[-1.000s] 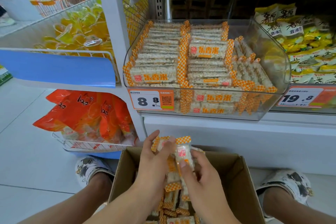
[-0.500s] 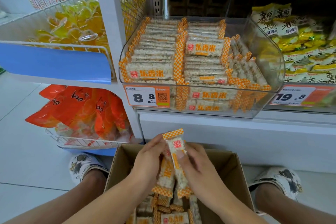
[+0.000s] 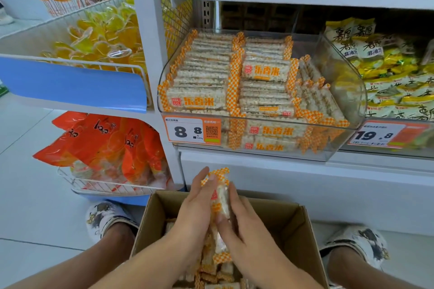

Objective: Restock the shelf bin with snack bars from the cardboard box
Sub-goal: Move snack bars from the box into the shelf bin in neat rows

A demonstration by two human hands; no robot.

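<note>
At the left of the frame I see a blue shelf panel point(image 3: 75, 84), with yellow packets point(image 3: 105, 37) behind it. Below hang orange bags point(image 3: 103, 145) in a wire basket point(image 3: 103, 186). At the right edge lie yellow-white bags point(image 3: 385, 65) above the 19.8 price tag point(image 3: 385, 135). My slippers point(image 3: 105, 218) stand on the white floor point(image 3: 30, 195).

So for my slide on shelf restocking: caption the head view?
Both hands hold snack bars upright over the box, below the bin.
</note>
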